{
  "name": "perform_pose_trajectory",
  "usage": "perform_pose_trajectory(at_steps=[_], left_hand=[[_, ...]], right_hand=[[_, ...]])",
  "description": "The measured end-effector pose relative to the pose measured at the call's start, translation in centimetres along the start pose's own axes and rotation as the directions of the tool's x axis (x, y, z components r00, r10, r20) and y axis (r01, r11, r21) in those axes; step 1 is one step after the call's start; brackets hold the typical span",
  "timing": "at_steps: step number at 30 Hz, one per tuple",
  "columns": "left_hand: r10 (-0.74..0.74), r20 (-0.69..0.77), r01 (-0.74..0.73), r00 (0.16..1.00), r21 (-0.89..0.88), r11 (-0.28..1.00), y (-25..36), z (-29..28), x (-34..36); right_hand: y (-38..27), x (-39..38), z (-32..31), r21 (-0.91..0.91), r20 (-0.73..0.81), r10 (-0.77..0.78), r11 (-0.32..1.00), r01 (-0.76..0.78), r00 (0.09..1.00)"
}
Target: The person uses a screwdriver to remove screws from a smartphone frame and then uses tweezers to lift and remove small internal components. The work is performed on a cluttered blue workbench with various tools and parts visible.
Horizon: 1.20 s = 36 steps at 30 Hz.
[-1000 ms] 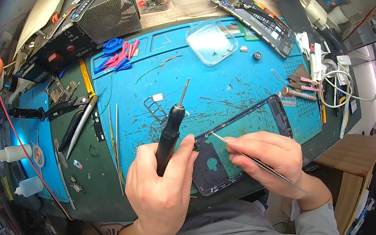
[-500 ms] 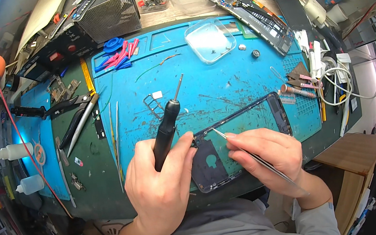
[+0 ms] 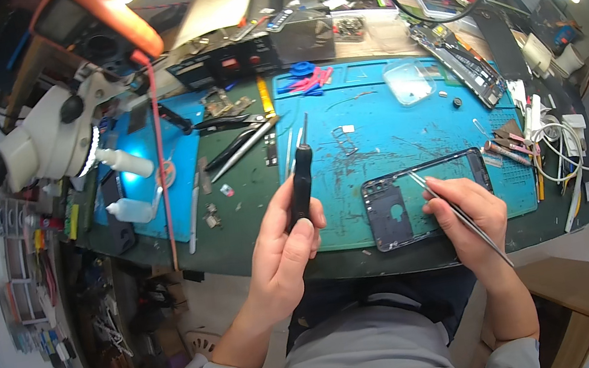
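Observation:
My left hand (image 3: 284, 242) is closed around a black screwdriver (image 3: 299, 179), its thin metal bit pointing up and away. That hand is off to the left of a dark phone frame (image 3: 390, 224), apart from it. The frame lies flat near the front edge of a blue work mat (image 3: 347, 229), with a round-ended cutout in its darker panel. Metal tweezers (image 3: 470, 220) are pinched in my right hand (image 3: 470, 215). Their tips reach the frame's far long edge; whether they grip any small part is too small to tell.
Left of the mat lie black-handled pliers (image 3: 236, 147) and white dropper bottles (image 3: 125, 163) under a microscope (image 3: 48, 137). A clear plastic box (image 3: 407, 83), a slim circuit-filled device (image 3: 459, 64) and a looped white cable (image 3: 555, 145) sit to the right. A red cord (image 3: 161, 158) hangs at left.
The view has swung left, bringing the microscope in. My left hand has drawn away from the frame's corner, still holding the screwdriver. The tweezers stay at the frame's far edge.

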State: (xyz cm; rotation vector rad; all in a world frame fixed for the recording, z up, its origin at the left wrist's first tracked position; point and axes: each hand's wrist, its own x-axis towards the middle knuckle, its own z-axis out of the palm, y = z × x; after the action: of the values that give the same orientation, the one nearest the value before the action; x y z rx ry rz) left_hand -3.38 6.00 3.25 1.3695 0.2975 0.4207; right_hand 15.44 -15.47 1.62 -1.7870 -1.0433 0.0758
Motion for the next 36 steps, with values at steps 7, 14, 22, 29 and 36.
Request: perform_pose_trajectory(at_steps=[7, 14, 22, 29, 36], left_hand=[[-0.031, -0.125, 0.041, 0.992, 0.075, 0.996, 0.4, -1.9, -3.8], [0.244, -0.423, 0.219, 0.873, 0.786, 0.579, 1.9, -9.7, -4.4], [0.479, -0.310, 0.335, 0.821, 0.942, 0.035, 1.0, -11.0, 0.0], [0.490, -0.333, 0.381, 0.806, 0.924, 0.000, -0.7, -11.3, 0.4], [0.594, -0.277, 0.350, 0.755, 0.937, -0.008, 1.4, -7.5, -0.6]], right_hand=[[0.0, -0.5, -0.1, 0.023, -0.040, 0.031, 0.999, -0.030, 0.999], [-0.1, -0.6, 0.1, -0.002, -0.034, -0.009, 1.000, 0.009, 0.999], [-0.3, -0.3, -0.2, -0.044, -0.042, -0.058, 0.997, 0.056, 0.997], [0.0, 0.1, 0.0, -0.073, -0.012, -0.108, 0.992, 0.107, 0.994], [-0.6, 0.2, 0.4, -0.221, -0.021, -0.191, 0.958, 0.182, 0.981]])
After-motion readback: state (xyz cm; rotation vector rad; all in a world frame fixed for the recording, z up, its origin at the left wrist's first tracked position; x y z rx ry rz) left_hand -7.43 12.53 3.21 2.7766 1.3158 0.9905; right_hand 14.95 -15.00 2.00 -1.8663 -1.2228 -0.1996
